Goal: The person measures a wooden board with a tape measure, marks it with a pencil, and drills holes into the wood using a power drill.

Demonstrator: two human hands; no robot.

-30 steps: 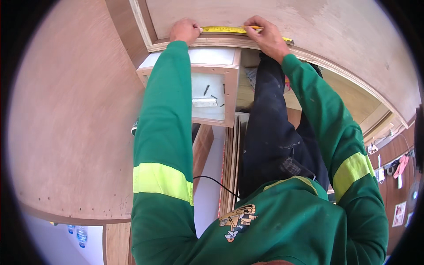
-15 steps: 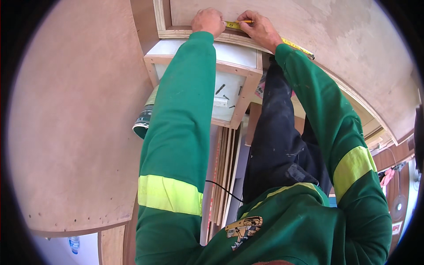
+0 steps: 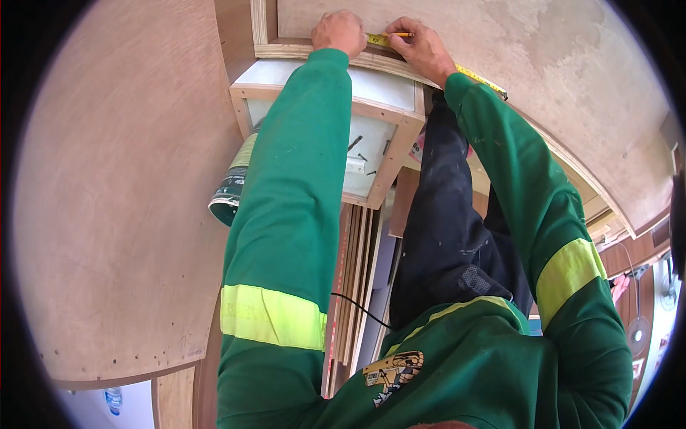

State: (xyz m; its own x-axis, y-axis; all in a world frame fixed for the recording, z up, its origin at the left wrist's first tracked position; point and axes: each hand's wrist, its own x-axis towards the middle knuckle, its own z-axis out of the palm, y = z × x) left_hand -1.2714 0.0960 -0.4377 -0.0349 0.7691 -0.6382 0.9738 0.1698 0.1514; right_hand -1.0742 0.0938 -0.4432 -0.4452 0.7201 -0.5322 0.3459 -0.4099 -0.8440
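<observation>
A yellow tape measure (image 3: pixel 482 81) lies stretched along the wooden edge of a pale plywood panel (image 3: pixel 514 36) at the top of the view. My left hand (image 3: pixel 339 33) is closed over the left part of its blade, knuckles up, and its fingertips are hidden. Just to the right, my right hand (image 3: pixel 423 51) pinches a yellow pencil (image 3: pixel 401 34) between thumb and fingers, close above the blade. The right hand's palm covers the middle stretch of the tape, which comes out again beyond the wrist.
Below my hands stands a white wood-framed box (image 3: pixel 400 136) with a drill bit (image 3: pixel 355 142) and several screws on it. A paint can (image 3: pixel 227 200) rests left of my forearm, beside a large plywood panel (image 3: pixel 121 186). Stacked boards (image 3: pixel 354 279) and a black cable (image 3: pixel 361 309) are lower down.
My hands, the pencil and the tape stay almost in place. Only the view has shifted slightly.
</observation>
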